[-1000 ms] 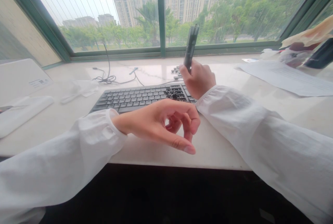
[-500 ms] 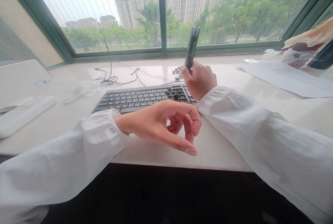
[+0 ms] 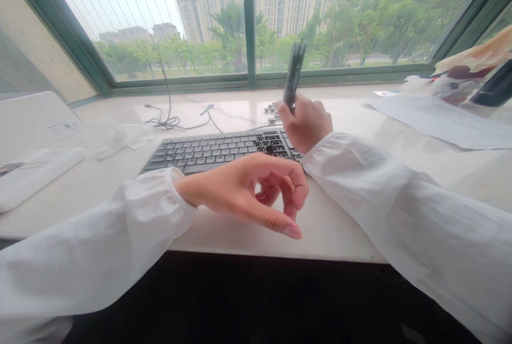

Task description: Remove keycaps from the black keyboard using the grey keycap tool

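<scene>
My left hand (image 3: 240,189) hovers in front of the keyboard, its fingers loosely curled and its thumb stretched apart, with nothing held. My right hand (image 3: 307,122) is closed around a dark, slim, stick-like tool (image 3: 295,69) that stands almost upright at the keyboard's far right. The tool's exact kind and its lower end cannot be made out. The black keyboard (image 3: 200,146) lies on the white table. Several keycaps are off toward its right side, leaving dark open sockets (image 3: 267,142). Loose keycaps (image 3: 272,112) lie behind it, beside my right hand.
A coiled cable (image 3: 166,121) lies behind the keyboard. At left are a clear plastic bag (image 3: 132,135), a white box lid (image 3: 36,114) and a white tray (image 3: 52,165). Paper sheets (image 3: 444,117) lie at right. The window frame (image 3: 180,85) borders the table's back.
</scene>
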`<action>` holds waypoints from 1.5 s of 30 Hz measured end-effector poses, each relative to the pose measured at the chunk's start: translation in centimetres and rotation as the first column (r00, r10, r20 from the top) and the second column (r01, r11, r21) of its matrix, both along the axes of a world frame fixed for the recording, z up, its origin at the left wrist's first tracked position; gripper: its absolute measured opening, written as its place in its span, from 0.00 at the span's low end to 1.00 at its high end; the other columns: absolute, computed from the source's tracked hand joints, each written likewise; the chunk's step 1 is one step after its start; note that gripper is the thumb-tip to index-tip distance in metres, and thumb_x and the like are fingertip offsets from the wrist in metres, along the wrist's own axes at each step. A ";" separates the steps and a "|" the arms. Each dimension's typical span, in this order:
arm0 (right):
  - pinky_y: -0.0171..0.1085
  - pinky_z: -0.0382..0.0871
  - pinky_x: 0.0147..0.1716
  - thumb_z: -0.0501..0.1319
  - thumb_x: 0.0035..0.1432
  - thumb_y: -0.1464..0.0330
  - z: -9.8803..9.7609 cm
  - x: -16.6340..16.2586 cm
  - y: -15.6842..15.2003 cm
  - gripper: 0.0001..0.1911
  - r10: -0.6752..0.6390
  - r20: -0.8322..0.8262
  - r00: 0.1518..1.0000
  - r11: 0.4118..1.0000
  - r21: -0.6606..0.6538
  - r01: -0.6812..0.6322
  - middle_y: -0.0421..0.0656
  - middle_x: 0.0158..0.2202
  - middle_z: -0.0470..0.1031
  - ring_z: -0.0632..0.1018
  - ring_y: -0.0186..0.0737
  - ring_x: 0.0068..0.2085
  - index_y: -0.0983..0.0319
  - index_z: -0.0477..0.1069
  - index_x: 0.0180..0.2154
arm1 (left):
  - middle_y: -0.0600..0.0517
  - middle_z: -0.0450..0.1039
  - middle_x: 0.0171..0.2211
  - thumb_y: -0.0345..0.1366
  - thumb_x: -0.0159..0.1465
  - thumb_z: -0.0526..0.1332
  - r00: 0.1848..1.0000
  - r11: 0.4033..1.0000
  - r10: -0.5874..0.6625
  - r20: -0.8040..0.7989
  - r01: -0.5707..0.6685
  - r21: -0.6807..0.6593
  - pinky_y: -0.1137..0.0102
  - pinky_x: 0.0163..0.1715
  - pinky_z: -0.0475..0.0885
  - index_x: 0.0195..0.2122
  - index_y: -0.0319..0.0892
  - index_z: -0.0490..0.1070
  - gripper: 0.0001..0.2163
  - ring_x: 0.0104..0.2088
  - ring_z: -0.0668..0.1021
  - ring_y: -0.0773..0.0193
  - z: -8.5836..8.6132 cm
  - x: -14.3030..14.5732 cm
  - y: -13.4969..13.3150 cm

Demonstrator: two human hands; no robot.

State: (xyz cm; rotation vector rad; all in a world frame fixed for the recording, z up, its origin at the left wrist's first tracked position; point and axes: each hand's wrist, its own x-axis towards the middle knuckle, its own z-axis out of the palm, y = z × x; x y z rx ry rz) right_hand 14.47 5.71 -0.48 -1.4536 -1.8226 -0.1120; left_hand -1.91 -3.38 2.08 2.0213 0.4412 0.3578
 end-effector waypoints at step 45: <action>0.46 0.62 0.35 0.44 0.64 0.54 0.1 -0.1 -0.2 0.23 -0.018 0.018 1.000 1.000 -0.010 0.018 0.49 0.31 0.74 0.72 0.50 0.36 0.59 0.71 0.42 | 0.52 0.74 0.28 0.35 0.54 0.69 1.000 1.000 0.001 0.008 0.000 -0.014 0.78 0.19 0.63 0.31 0.39 0.68 0.10 0.24 0.72 0.73 -0.1 0.0 0.0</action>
